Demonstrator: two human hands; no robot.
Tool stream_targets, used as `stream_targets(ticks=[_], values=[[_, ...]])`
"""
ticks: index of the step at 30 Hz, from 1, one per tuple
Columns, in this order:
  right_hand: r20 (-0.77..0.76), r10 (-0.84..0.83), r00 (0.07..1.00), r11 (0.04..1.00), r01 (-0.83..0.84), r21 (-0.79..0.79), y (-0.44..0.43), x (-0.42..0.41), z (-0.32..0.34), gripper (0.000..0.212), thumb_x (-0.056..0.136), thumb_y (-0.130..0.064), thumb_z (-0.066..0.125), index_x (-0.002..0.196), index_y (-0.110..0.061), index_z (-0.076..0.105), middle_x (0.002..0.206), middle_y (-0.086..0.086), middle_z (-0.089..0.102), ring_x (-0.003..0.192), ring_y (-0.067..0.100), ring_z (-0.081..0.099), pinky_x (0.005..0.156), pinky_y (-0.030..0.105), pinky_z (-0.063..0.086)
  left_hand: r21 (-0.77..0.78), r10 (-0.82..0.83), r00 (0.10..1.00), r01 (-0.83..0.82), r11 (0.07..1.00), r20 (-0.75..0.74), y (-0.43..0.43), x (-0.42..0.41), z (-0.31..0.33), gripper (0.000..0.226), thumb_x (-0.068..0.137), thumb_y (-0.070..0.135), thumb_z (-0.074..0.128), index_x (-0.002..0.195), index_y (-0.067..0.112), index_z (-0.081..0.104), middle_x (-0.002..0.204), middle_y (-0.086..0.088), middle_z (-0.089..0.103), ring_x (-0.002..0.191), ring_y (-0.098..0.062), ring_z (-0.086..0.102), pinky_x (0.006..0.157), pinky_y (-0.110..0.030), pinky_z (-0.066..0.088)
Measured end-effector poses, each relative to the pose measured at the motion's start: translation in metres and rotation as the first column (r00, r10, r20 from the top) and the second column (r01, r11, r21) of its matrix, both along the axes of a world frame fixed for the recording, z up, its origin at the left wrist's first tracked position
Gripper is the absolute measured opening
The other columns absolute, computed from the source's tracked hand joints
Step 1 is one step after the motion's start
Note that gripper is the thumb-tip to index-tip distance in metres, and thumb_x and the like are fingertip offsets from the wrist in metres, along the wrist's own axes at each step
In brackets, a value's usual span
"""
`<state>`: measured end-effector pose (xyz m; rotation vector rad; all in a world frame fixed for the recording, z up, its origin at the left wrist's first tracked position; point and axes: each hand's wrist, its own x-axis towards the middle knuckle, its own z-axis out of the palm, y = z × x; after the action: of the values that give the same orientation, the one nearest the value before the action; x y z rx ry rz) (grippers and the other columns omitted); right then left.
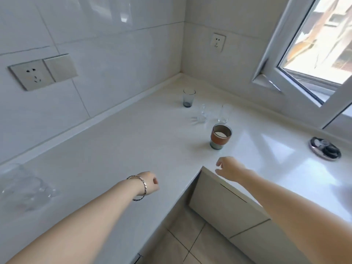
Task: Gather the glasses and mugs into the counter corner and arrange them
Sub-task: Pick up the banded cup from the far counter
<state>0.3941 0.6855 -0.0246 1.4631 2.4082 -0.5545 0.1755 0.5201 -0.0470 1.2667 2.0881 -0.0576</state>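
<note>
On the white L-shaped counter (118, 153), a grey-tinted glass (189, 97) stands nearest the corner. Two clear glasses (203, 113) (225, 113) stand just in front of it, side by side. A glass mug with a brown sleeve (220, 136) stands closer to me. A clear glass mug (26, 185) sits at the far left, blurred. My left hand (150, 182), with a bracelet at the wrist, hovers over the counter's front edge with its fingers tucked under, holding nothing. My right hand (229, 168) hangs below the sleeved mug, fingers loosely curled, empty.
A round metal dish (325, 151) with dark items lies on the counter at the right. An open window sash (297, 77) leans in over the right counter run. Wall sockets (42, 71) (218, 42) sit on the tiled walls. Cabinet fronts (224, 202) and floor tiles lie below.
</note>
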Motion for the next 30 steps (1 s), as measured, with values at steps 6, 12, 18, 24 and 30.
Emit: stream_targets(ticks=[6, 12, 18, 24, 30], values=[[-0.015, -0.137, 0.99, 0.99, 0.137, 0.038, 0.081, 0.009, -0.006, 0.053, 0.088, -0.032, 0.059, 0.135, -0.013, 0.045, 0.135, 0.01, 0.045, 0.123, 0.026, 0.048, 0.093, 0.033, 0.044, -0.061, -0.078, 0.997, 0.077, 0.995, -0.011, 0.079, -0.007, -0.025, 0.015, 0.088, 0.019, 0.046, 0.084, 0.029, 0.056, 0.091, -0.007, 0.053, 0.083, -0.022, 0.049, 0.076, -0.026, 0.042], [-0.092, -0.16, 0.983, 0.985, 0.165, 0.049, 0.158, -0.021, -0.013, 0.079, 0.078, -0.044, 0.068, 0.142, -0.018, 0.031, 0.141, 0.005, 0.038, 0.131, 0.028, 0.036, 0.105, 0.036, 0.036, -0.076, -0.118, 0.993, 0.117, 0.99, -0.007, 0.164, -0.036, -0.05, 0.008, 0.088, 0.019, 0.045, 0.084, 0.025, 0.049, 0.091, 0.0, 0.052, 0.083, -0.019, 0.046, 0.08, -0.026, 0.043], [0.104, 0.027, 0.994, 0.998, -0.021, -0.051, 0.214, -0.052, -0.029, 0.108, 0.07, -0.034, 0.077, 0.15, -0.03, 0.005, 0.155, 0.0, 0.012, 0.136, 0.03, 0.027, 0.107, 0.04, 0.039, -0.072, -0.1, 0.995, 0.102, 0.992, 0.017, 0.229, -0.054, -0.056, 0.03, 0.09, 0.019, 0.045, 0.112, 0.012, 0.063, 0.121, -0.006, 0.065, 0.104, -0.022, 0.06, 0.094, -0.027, 0.046], [0.172, 0.123, 0.977, 0.986, -0.101, -0.132, 0.228, -0.061, -0.042, 0.094, 0.069, -0.031, 0.074, 0.145, -0.035, 0.019, 0.139, 0.002, 0.029, 0.122, 0.032, 0.038, 0.095, 0.039, 0.049, -0.108, -0.062, 0.997, 0.066, 0.992, 0.036, 0.239, -0.067, -0.066, 0.018, 0.09, 0.021, 0.046, 0.1, 0.021, 0.061, 0.121, -0.006, 0.064, 0.093, -0.018, 0.054, 0.093, -0.025, 0.045], [0.075, 0.012, 0.997, 1.0, -0.011, -0.014, 0.208, -0.049, -0.041, 0.083, 0.07, -0.046, 0.066, 0.142, -0.034, 0.026, 0.133, 0.001, 0.039, 0.116, 0.031, 0.047, 0.091, 0.033, 0.047, -0.098, 0.049, 0.998, -0.044, 0.994, 0.046, 0.209, -0.07, -0.063, 0.025, 0.088, 0.019, 0.046, 0.066, 0.029, 0.044, 0.089, -0.002, 0.052, 0.081, -0.017, 0.044, 0.068, -0.022, 0.038]])
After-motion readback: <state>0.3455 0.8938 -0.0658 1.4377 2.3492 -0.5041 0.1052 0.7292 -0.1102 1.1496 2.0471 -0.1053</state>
